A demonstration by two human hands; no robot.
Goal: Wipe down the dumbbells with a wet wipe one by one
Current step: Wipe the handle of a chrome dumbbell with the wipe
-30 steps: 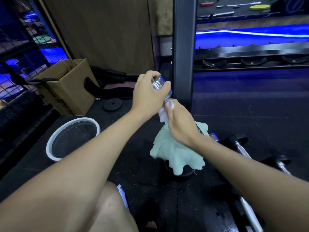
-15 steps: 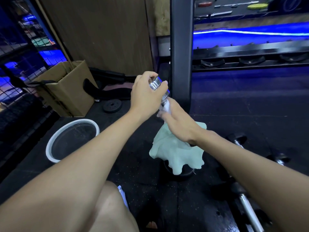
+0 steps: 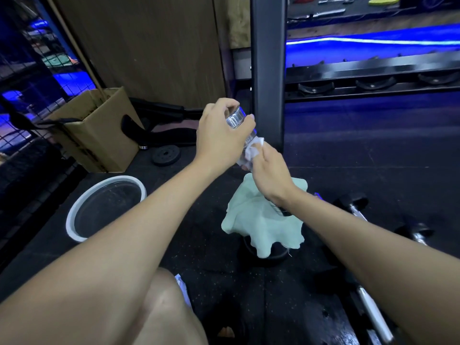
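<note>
The fingers (image 3: 230, 105) of the left hand (image 3: 219, 135) are curling round the top end of a shiny chrome dumbbell bar (image 3: 235, 118), gripping it so it is standing steeply tilted above the floor. The right hand (image 3: 270, 174) is pinching a small crumpled white wet wipe (image 3: 252, 151) against the bar just below the left hand. The bar's lower end is disappearing behind the right wrist, over a pale green cloth (image 3: 258, 220) that is draping a round black weight plate (image 3: 270, 256) on the dark rubber floor (image 3: 361, 150).

By my judgement this dumbbell is mid-wipe, with its lower part probably still to do. Two black-headed dumbbells with metal handles (image 3: 353, 207) are lying to the right, and whether they are already wiped I cannot tell. The chrome is looking bright and reflective.
</note>
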